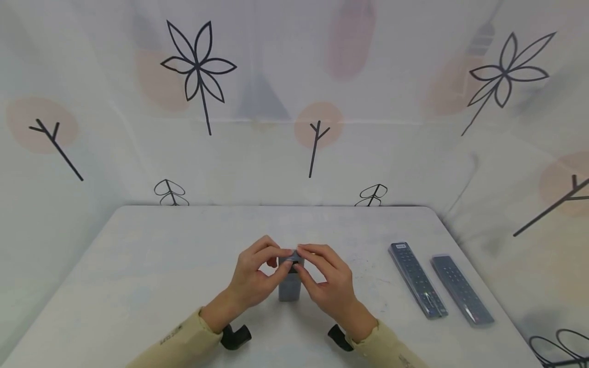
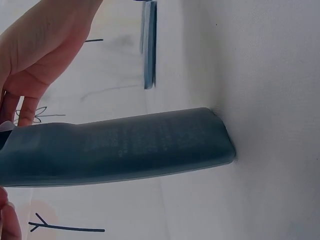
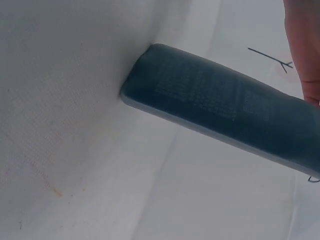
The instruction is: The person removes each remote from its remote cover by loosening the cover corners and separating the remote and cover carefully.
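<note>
A remote control (image 1: 289,289) in a bluish clear sleeve stands on its end on the white table, right in front of the person. At its upper end, my left hand (image 1: 255,273) pinches the sleeve's edge between thumb and fingertips. From the other side my right hand (image 1: 331,280) pinches the same upper end, its fingertips close to the left ones. A small dark part shows between the thumbs. Both wrist views show the remote's lower end on the table, with faint printed text on its face; the right fingertips are out of frame in the right wrist view.
Two more remotes in clear sleeves, a longer one (image 1: 417,281) and another beside it (image 1: 461,290), lie on the right of the table (image 1: 161,255). Black wrist-worn pieces (image 1: 236,337) stick out under the sleeves. A patterned cloth (image 1: 276,168) hangs behind and at the sides.
</note>
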Motion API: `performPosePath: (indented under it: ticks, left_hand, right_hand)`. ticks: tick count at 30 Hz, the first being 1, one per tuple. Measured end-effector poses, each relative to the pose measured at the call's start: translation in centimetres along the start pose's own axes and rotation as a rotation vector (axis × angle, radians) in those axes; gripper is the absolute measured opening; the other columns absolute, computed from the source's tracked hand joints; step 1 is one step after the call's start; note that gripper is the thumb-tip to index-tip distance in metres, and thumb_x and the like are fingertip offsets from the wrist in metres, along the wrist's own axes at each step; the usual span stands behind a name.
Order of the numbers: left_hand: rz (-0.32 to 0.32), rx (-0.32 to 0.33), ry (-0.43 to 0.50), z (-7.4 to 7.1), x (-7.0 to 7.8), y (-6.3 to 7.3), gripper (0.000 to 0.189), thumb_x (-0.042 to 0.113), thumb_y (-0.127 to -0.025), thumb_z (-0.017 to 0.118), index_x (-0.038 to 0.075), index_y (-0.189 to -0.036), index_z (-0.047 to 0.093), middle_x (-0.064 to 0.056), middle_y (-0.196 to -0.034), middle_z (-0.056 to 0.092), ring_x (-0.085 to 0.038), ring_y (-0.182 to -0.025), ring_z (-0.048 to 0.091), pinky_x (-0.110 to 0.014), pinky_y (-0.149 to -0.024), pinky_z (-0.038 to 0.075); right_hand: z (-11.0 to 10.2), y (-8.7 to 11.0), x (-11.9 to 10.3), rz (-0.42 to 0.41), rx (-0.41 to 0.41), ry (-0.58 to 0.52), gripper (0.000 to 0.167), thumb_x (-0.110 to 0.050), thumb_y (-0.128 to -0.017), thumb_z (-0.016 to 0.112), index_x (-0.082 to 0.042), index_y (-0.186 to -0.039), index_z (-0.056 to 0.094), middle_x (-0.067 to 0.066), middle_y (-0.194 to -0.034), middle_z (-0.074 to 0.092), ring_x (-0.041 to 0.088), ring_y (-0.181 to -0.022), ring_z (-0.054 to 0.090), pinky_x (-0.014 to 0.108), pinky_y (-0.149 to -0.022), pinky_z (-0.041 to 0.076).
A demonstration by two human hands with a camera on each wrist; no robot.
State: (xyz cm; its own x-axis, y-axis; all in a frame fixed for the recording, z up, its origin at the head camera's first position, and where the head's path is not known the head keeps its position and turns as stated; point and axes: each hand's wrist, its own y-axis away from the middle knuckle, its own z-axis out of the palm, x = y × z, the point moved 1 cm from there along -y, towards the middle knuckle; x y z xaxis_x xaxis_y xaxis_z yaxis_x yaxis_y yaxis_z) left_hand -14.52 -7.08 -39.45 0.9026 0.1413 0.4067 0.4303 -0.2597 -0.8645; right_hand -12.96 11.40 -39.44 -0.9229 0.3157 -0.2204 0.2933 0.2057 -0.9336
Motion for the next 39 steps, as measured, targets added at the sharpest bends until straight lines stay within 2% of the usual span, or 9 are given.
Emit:
performPosePath:
  ticks: [4,8,15,20,25,30,35,39]
  left_hand:
    - [-0.008,0.007,0.008,0.06,0.01,0.00,0.013,0.016,-0.096,0.067,0.007,-0.104,0.073,-0.002,-0.083,0.057,-0.012,-0.064,0.052,-0.022,-0.055,0.047]
    - [-0.035,0.010,0.017,0.13,-0.18,0.08,0.012,0.014,-0.095,0.068,0.008,-0.103,0.073,-0.004,-0.080,0.056,-0.011,-0.062,0.051,-0.019,-0.055,0.045]
    - [-0.033,0.027,0.016,0.45,-0.39,0.42,0.012,0.016,-0.095,0.068,0.009,-0.102,0.074,0.002,-0.080,0.053,-0.009,-0.060,0.047,-0.017,-0.052,0.041]
    - [-0.007,0.043,0.020,0.53,-0.30,0.58,0.014,0.019,-0.097,0.067,0.008,-0.102,0.074,0.002,-0.080,0.053,-0.009,-0.059,0.046,-0.018,-0.050,0.040]
    - [0.003,0.047,0.028,0.56,-0.27,0.59,0.014,0.019,-0.097,0.067,0.008,-0.103,0.073,-0.001,-0.080,0.052,-0.011,-0.058,0.046,-0.015,-0.052,0.039]
    - [0.000,0.046,0.042,0.53,-0.35,0.54,0.013,0.017,-0.097,0.067,0.007,-0.103,0.072,-0.005,-0.079,0.051,-0.013,-0.058,0.046,-0.024,-0.046,0.040]
    - [-0.006,0.041,0.053,0.57,-0.51,0.51,0.014,0.017,-0.097,0.066,0.007,-0.104,0.072,-0.005,-0.079,0.051,-0.013,-0.057,0.047,-0.028,-0.045,0.041]
    - [-0.018,0.032,0.054,0.53,-0.69,0.44,0.016,0.019,-0.098,0.065,0.007,-0.105,0.072,-0.003,-0.079,0.050,-0.012,-0.058,0.047,-0.028,-0.045,0.041]
  right_hand:
    - [0.17,-0.22,-0.07,-0.009,0.029,0.017,0.026,-0.013,-0.097,0.066,0.010,-0.108,0.070,0.020,-0.103,0.066,0.030,-0.087,0.068,0.026,-0.084,0.055]
    - [0.19,-0.47,-0.11,-0.033,0.013,0.066,0.024,-0.011,-0.099,0.062,0.010,-0.106,0.070,0.020,-0.102,0.066,0.029,-0.086,0.068,0.027,-0.079,0.056]
    - [0.15,-0.81,-0.30,-0.168,-0.002,0.233,0.022,-0.007,-0.100,0.056,0.010,-0.100,0.071,0.020,-0.101,0.066,0.029,-0.084,0.068,0.027,-0.065,0.057]
    - [0.26,-0.84,-0.38,-0.223,0.014,0.270,0.022,-0.005,-0.099,0.055,0.011,-0.096,0.069,0.021,-0.097,0.065,0.028,-0.079,0.068,0.022,-0.060,0.055]
    - [0.44,-0.71,-0.41,-0.170,0.014,0.252,0.022,-0.007,-0.101,0.054,0.011,-0.096,0.067,0.020,-0.096,0.063,0.027,-0.077,0.067,0.023,-0.062,0.055]
    - [0.56,-0.68,-0.55,-0.109,0.029,0.231,0.022,-0.008,-0.102,0.055,0.010,-0.098,0.067,0.019,-0.096,0.064,0.027,-0.079,0.067,0.026,-0.066,0.056]
    - [0.40,-0.80,-0.70,-0.082,0.025,0.237,0.020,-0.008,-0.101,0.056,0.008,-0.099,0.069,0.017,-0.096,0.067,0.026,-0.079,0.069,0.025,-0.064,0.056]
    - [0.03,-0.97,-0.64,0.003,0.003,0.174,0.020,-0.010,-0.102,0.056,0.005,-0.099,0.070,0.014,-0.096,0.069,0.025,-0.081,0.070,0.020,-0.060,0.052]
